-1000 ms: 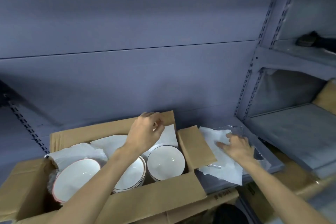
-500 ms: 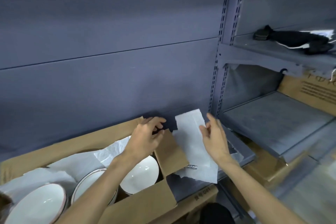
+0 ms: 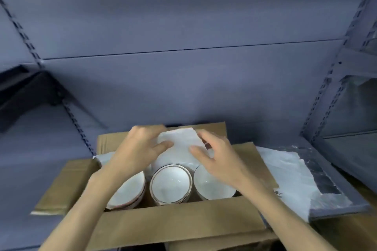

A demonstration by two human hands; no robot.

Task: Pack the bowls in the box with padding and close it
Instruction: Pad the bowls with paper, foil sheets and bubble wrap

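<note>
Nearest to the camera, the front flap (image 3: 179, 224) of the cardboard box (image 3: 240, 208) lay folded outward. Just behind it, three stacks of bowls stood side by side in the box: the left stack (image 3: 128, 193), the middle stack (image 3: 171, 184) and the right stack (image 3: 212, 187), all with the mouth upward. Over the far half of the box, both hands held one white padding sheet (image 3: 179, 144). The left hand (image 3: 140, 149) gripped its left edge with the thumb on top, and the right hand (image 3: 216, 155) pressed its right edge with spread fingers. More padding paper (image 3: 285, 171) lay on the shelf at the right, beside the side flap (image 3: 253, 159). The sheet could probably tear or bunch if pushed down hard, leaving the bowl rims touching without protection.
</note>
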